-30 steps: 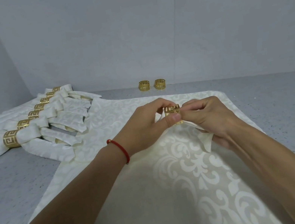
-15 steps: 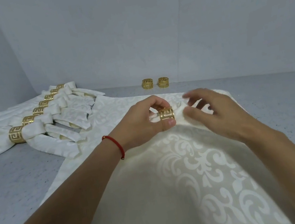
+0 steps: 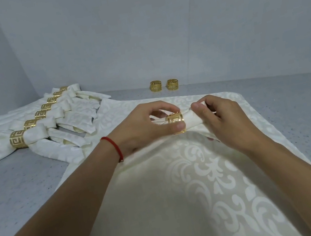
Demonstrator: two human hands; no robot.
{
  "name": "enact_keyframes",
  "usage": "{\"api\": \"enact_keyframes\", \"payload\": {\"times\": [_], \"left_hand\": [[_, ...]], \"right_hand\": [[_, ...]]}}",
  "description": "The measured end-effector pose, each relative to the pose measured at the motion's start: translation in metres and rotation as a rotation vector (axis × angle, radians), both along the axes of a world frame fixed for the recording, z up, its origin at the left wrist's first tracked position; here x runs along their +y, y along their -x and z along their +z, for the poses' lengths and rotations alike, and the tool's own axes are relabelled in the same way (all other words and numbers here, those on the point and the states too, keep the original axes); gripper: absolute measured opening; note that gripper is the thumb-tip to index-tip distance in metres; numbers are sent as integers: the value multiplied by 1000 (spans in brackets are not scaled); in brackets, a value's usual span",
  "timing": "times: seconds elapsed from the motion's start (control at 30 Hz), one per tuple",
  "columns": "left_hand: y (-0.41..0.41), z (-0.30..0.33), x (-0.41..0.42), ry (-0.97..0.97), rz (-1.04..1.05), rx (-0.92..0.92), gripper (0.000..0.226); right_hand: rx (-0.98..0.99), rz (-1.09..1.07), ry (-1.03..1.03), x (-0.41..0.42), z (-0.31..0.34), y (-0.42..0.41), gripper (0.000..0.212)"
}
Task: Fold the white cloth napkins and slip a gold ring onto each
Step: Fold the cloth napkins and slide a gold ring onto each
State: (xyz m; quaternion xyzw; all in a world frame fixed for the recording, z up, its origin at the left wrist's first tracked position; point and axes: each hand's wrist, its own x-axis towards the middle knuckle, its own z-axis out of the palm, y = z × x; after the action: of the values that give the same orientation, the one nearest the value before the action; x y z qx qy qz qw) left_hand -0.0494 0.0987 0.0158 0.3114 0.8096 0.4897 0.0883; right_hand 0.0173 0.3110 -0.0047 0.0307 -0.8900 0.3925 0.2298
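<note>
Plain pale walls [image 3: 134, 28] meet in a corner behind the grey speckled tabletop [image 3: 14, 194]. A patterned white napkin [image 3: 185, 195] covers its centre. Ringed napkins [image 3: 35, 137] line the far-left edge. Two spare rings [image 3: 163, 85] sit at the far edge. The left hand [image 3: 144, 128] pinches the gold ring [image 3: 175, 121]; the right hand [image 3: 227, 119] grips the gathered napkin end inside it.

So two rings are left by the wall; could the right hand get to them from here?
Probably, once freed: the right hand is pinching the napkin, and bare counter lies before the spare rings.
</note>
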Motion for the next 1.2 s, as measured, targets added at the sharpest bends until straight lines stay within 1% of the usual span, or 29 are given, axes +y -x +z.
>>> {"api": "enact_keyframes", "payload": {"times": [0.07,0.1,0.13,0.23,0.3,0.4,0.53,0.6,0.67,0.7,0.73,0.8,0.83,0.9,1.0,1.1,1.17,1.2], "left_hand": [[2,5,-6,13,12,-241,37],[3,6,-10,49,9,-309,38],[5,5,-13,88,-4,-338,36],[10,0,-17,175,-29,-301,27],[14,-3,-17,212,-20,-269,27],[15,-3,-18,241,-22,-253,35],[13,0,-19,249,-26,-246,32],[15,-1,-20,228,-4,-259,33],[17,-4,-20,215,10,-292,34],[17,-4,-21,208,12,-309,34],[17,-4,-21,203,8,-322,34],[16,-3,-20,199,-7,-337,32],[16,-3,-21,198,-11,-342,30],[17,-4,-21,194,-6,-352,30],[20,-8,-21,185,23,-348,32],[20,-7,-20,205,15,-326,33],[20,-3,-22,231,11,-328,32],[20,0,-25,255,19,-328,32]], "right_hand": [[-62,13,12,0,0,0,39],[-93,8,-33,1,0,0,43],[-123,-2,-103,2,0,1,46],[-213,-24,-278,3,-4,3,49],[-267,-40,-315,3,-7,5,48],[-338,-62,-355,2,-10,8,49],[-420,-76,-460,1,-11,8,54],[-386,-115,-577,4,-7,6,58],[-189,-121,-630,6,-3,2,60],[-99,-56,-613,3,-1,-1,62],[-63,40,-589,-1,-1,-4,65],[-116,193,-547,-12,-5,-6,68],[-135,230,-543,-16,-8,-4,61],[-105,229,-515,-18,-13,1,43],[-98,213,-412,-15,-11,2,36],[-119,222,-379,-16,-12,2,39],[-171,210,-356,-12,-10,2,53],[-188,184,-325,-8,-9,2,56]]}}
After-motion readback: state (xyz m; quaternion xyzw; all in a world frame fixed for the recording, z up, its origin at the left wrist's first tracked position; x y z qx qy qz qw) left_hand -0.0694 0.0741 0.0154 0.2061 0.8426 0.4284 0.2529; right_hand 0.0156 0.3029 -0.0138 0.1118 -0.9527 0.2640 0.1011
